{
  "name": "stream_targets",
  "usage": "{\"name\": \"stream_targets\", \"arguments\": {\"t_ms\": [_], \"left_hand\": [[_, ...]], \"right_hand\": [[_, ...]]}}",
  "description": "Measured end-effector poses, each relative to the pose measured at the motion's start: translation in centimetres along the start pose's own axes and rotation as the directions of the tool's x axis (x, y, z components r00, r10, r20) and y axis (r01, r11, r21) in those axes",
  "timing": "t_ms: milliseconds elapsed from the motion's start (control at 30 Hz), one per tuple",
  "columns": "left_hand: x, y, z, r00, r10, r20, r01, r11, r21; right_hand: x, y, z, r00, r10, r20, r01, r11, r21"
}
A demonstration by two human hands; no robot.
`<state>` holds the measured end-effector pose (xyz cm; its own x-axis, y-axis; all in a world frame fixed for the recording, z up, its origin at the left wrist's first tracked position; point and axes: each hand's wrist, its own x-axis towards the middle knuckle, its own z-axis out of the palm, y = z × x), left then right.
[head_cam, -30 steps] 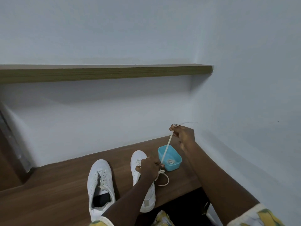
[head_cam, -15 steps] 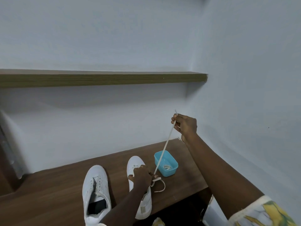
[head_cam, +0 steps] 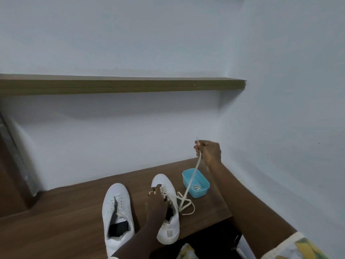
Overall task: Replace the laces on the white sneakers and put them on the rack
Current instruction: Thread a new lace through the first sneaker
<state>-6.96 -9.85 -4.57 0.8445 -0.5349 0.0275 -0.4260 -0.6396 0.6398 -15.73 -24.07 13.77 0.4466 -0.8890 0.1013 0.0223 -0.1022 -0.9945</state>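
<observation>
Two white sneakers stand side by side on a wooden shelf point(head_cam: 65, 217), toes toward the wall. The left sneaker point(head_cam: 117, 217) has no lace that I can see. My left hand point(head_cam: 156, 202) presses down on the tongue area of the right sneaker point(head_cam: 168, 227). My right hand point(head_cam: 208, 151) is raised above the shelf and pinches a cream lace point(head_cam: 192, 177), which runs taut down to the right sneaker's eyelets. The lace's other part lies looped on the wood beside the shoe.
A small blue plastic tub point(head_cam: 196, 183) with a coiled lace inside stands just right of the right sneaker. A higher wooden shelf point(head_cam: 121, 86) runs along the wall. The right wall is close. The lower shelf's front edge drops off near the shoes' heels.
My right hand has pulled the lace up and out, then come slightly down and left. My left hand has slid toward the toe of the right sneaker. The view has shifted.
</observation>
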Motion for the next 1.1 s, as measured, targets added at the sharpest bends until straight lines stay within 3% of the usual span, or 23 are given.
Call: {"name": "stream_targets", "arguments": {"t_ms": [100, 200, 267, 367, 433, 500, 633, 700, 967, 1100], "left_hand": [[-0.5, -2.0, -0.8, 0.999, -0.036, -0.038, 0.036, 0.999, -0.001], [-0.8, -1.6, -1.4, 0.999, 0.036, -0.005, -0.035, 0.995, 0.095], [-0.7, -1.1, -0.8, 0.997, 0.080, 0.011, -0.081, 0.988, 0.134], [-0.8, -0.8, -0.4, 0.998, 0.061, 0.030, -0.065, 0.979, 0.192], [-0.4, -1.1, -0.4, 0.996, 0.045, 0.082, -0.061, 0.979, 0.197], [-0.3, -1.2, -0.8, 0.995, -0.024, 0.101, 0.009, 0.990, 0.139], [0.5, -3.0, -0.4, 0.989, -0.093, 0.112, 0.118, 0.961, -0.252], [0.4, -3.7, -0.6, 0.982, -0.104, 0.161, 0.155, 0.926, -0.346], [0.6, -4.5, -0.1, 0.961, -0.133, 0.243, 0.249, 0.799, -0.547], [0.4, -4.2, -0.4, 0.957, -0.124, 0.263, 0.260, 0.766, -0.588]], "right_hand": [[-2.3, 3.7, 1.8, 0.994, 0.079, 0.076, -0.076, 0.996, -0.041], [-4.4, 8.4, 3.2, 0.979, 0.102, 0.179, -0.032, 0.934, -0.356], [-5.7, 11.1, 4.2, 0.964, 0.118, 0.236, 0.004, 0.887, -0.461], [-7.1, 13.7, 5.8, 0.973, 0.146, 0.177, -0.002, 0.775, -0.633], [-7.4, 14.4, 6.2, 0.973, 0.158, 0.166, -0.015, 0.767, -0.642], [-7.5, 14.9, 6.5, 0.965, 0.181, 0.188, -0.026, 0.783, -0.622], [-7.5, 15.8, 7.3, 0.946, 0.187, 0.266, 0.066, 0.691, -0.720], [-7.6, 16.0, 7.8, 0.949, 0.153, 0.277, 0.109, 0.663, -0.741], [-8.2, 16.9, 9.3, 0.952, 0.091, 0.293, 0.209, 0.507, -0.836], [-8.2, 17.3, 9.6, 0.946, 0.103, 0.307, 0.212, 0.521, -0.827]]}}
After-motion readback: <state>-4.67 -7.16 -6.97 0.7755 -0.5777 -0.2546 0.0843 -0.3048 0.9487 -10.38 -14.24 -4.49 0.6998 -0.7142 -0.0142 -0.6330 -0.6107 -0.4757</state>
